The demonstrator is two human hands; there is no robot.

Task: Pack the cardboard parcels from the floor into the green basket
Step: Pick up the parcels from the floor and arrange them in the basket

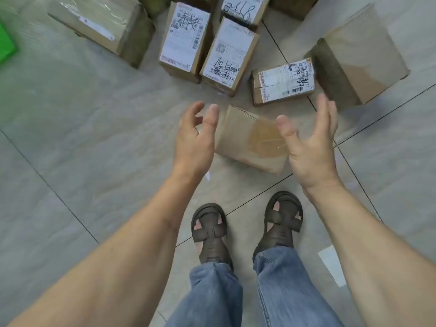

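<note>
A plain brown cardboard parcel lies on the tiled floor just ahead of my feet. My left hand hovers at its left side and my right hand at its right side, both open with fingers spread and holding nothing. Whether either hand touches the parcel is unclear. Behind it lie several more parcels: a small labelled one, two upright labelled ones, a large plain box at the right and a taped box at the back left. A sliver of the green basket shows at the left edge.
My feet in brown sandals stand on grey floor tiles right behind the near parcel. A white scrap lies on the floor at the right. More parcels crowd the top edge.
</note>
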